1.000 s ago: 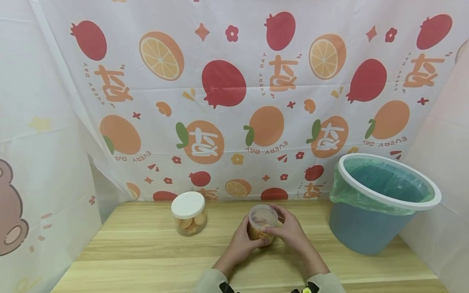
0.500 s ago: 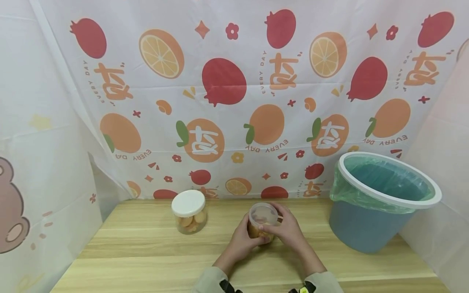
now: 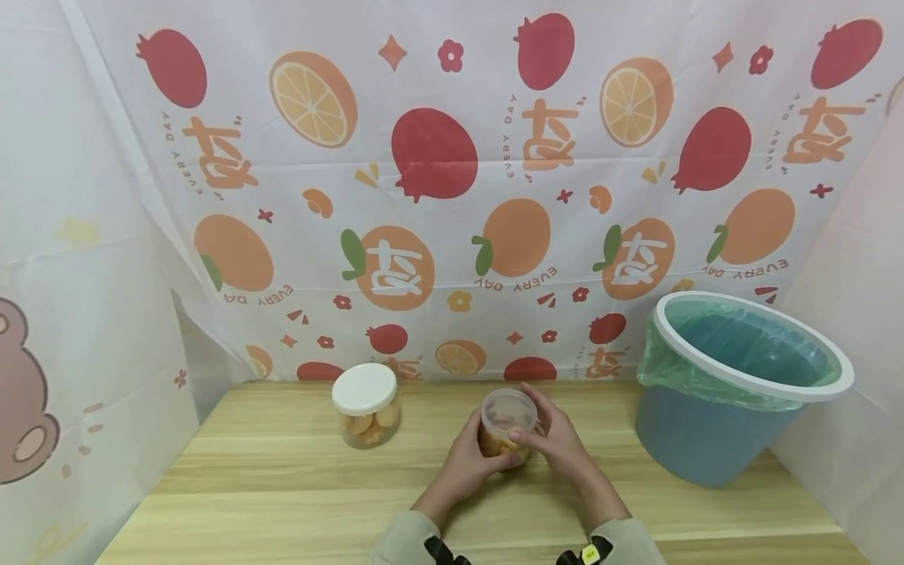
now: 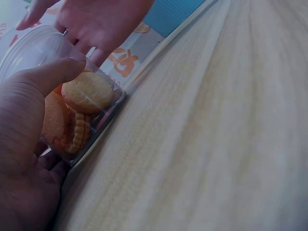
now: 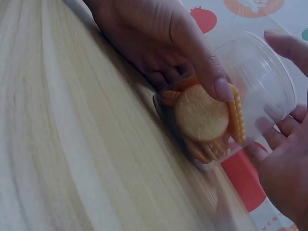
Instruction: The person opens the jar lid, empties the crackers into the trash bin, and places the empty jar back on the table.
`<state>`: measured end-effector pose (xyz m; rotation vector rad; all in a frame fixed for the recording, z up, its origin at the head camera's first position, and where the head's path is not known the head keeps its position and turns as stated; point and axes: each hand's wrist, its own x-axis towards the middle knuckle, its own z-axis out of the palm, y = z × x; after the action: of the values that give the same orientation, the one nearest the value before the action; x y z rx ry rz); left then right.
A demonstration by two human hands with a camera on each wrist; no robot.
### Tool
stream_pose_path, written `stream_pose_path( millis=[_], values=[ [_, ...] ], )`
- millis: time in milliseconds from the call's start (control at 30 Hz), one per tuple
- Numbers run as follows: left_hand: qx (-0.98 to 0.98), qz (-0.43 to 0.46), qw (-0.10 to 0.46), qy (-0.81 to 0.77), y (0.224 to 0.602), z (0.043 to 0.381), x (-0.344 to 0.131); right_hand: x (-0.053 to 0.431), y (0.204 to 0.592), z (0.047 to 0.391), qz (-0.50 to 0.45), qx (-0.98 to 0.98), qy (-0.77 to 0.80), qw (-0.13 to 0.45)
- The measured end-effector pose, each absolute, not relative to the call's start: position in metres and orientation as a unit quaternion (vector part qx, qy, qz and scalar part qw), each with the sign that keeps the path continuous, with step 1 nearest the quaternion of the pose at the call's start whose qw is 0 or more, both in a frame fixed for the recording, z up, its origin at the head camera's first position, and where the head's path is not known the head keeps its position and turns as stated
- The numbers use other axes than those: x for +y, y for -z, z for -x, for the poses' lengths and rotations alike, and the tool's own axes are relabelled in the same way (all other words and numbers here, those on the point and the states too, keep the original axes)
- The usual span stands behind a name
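Observation:
A clear plastic jar of biscuits [image 3: 507, 412] stands on the table in front of the person, with several biscuits in its lower part. My left hand [image 3: 469, 457] holds its lower left side, the thumb across the front, plain in the left wrist view. On the right, my right hand [image 3: 558, 439] curves round the jar's upper part, thumb near the rim and fingers behind the wall, as the right wrist view shows. No white lid is seen on this jar; whether a clear one covers the top I cannot tell.
A second biscuit jar [image 3: 367, 424] with a white lid [image 3: 364, 388] stands to the left on the wooden table [image 3: 282, 494]. At the right is a blue bin [image 3: 706, 439] with a green liner. A fruit-print cloth [image 3: 452, 220] hangs behind.
My right thumb has shifted slightly along the near side of the jar's rim, and the right fingers have moved a little. The left hand keeps its hold; the jar stays in place.

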<state>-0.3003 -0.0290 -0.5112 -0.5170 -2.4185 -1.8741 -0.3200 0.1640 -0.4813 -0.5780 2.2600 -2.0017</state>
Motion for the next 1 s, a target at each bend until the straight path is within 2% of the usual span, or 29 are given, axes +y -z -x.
stream_pose_path(
  millis=[367,1000],
  values=[
    [-0.785,0.163,0.021,0.597,0.5129,0.3014,-0.0274,0.1645,0.4841,0.3211,0.184,0.752,0.632,0.017],
    [-0.788,0.160,0.016,0.594,0.5156,0.3029,-0.0281,0.1556,0.4814,0.3170,0.134,0.785,0.603,-0.058]
  ],
)
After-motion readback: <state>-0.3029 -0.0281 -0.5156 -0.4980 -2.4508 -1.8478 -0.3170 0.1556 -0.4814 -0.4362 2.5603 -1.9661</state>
